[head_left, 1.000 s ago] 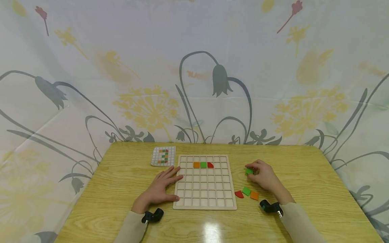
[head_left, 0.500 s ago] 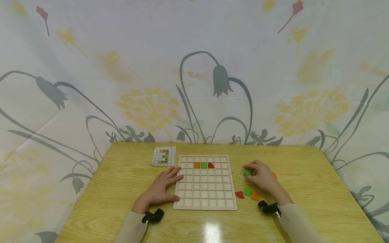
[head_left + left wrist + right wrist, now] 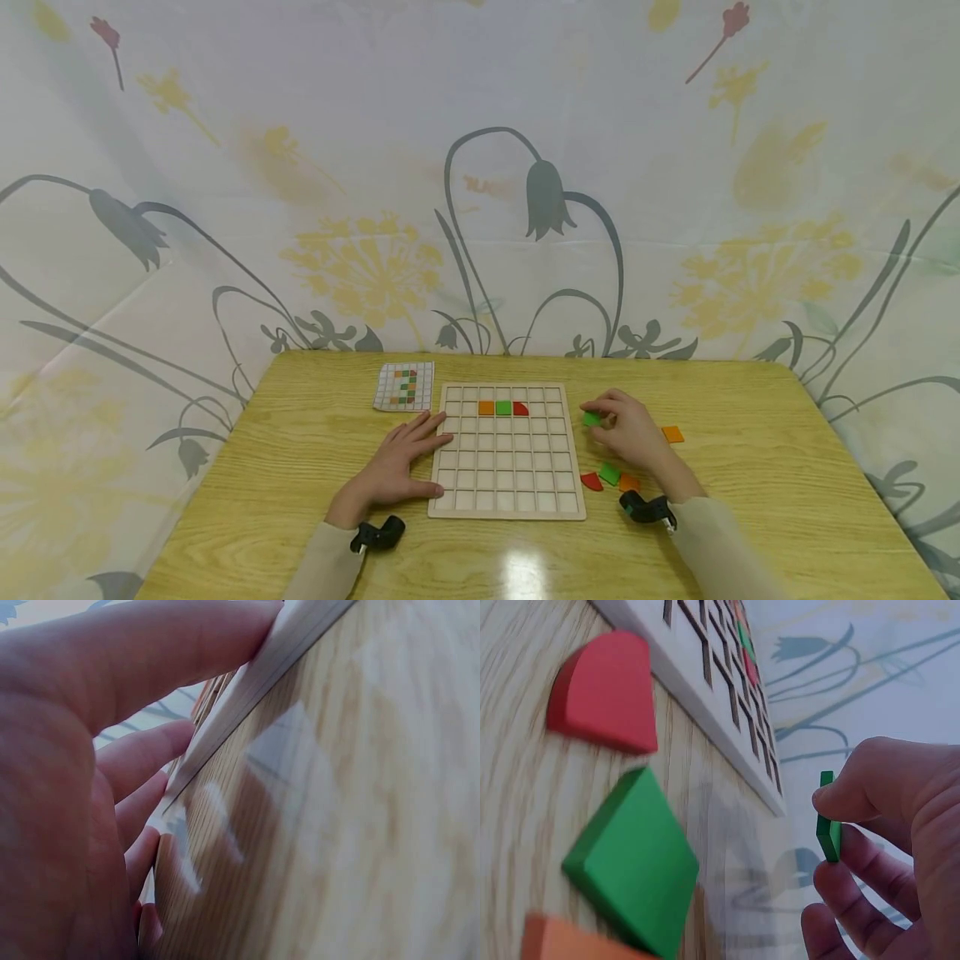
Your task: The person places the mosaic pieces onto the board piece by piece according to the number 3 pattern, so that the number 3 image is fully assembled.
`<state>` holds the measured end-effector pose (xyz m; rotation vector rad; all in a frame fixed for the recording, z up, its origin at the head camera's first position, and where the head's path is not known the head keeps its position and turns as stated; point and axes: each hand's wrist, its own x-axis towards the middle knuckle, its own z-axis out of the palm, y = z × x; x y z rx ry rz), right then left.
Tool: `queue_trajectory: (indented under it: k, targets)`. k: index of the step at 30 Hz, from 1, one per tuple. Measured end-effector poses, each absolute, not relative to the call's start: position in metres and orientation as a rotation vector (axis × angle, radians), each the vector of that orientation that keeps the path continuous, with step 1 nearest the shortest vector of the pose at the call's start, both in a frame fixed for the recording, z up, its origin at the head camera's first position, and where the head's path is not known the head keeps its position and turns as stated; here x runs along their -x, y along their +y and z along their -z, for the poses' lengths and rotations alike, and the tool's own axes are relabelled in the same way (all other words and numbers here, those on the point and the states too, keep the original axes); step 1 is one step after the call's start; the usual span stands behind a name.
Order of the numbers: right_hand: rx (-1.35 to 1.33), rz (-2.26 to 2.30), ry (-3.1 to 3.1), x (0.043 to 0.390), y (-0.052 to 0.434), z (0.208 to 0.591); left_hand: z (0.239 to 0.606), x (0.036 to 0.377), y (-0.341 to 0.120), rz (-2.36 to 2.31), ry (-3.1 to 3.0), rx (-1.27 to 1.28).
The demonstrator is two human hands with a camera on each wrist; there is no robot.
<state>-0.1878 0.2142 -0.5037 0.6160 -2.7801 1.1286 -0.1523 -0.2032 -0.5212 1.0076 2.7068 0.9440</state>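
"At the left of the table [image 3: 232,500], what shows?"

"A pattern card [image 3: 403,387]; then the left hand [image 3: 397,465], fingers spread, merely touching the left edge of the wooden grid board [image 3: 503,480]."

"And right of that?"

"A green square tile [image 3: 591,420], raised near the board, pinched by the right hand [image 3: 628,429], fingers curled; then an orange square tile [image 3: 673,434]."

On the wooden tabletop [image 3: 270,475], the pale wooden grid board [image 3: 504,460] bears, left to right in its second-farthest row, an orange square tile [image 3: 487,407], a green square tile [image 3: 503,407] and a red quarter-circle tile [image 3: 521,409], with a white paper card [image 3: 403,387] left of its far end and five more tiles [image 3: 610,474] to its right.
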Motion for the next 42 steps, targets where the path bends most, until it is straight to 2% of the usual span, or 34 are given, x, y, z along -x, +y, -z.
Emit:
queue_trajectory:
  k: [29, 42]
  targets:
    - [-0.759, -1.293, -2.792, 0.196, 0.146, 0.505, 0.522, 0.153, -0.203, -0.925, 2.713, -0.996]
    - [-0.698, -1.328, -2.812, 0.199, 0.131, 0.511, 0.523, 0.153, -0.203, -0.920, 2.717, -0.995]
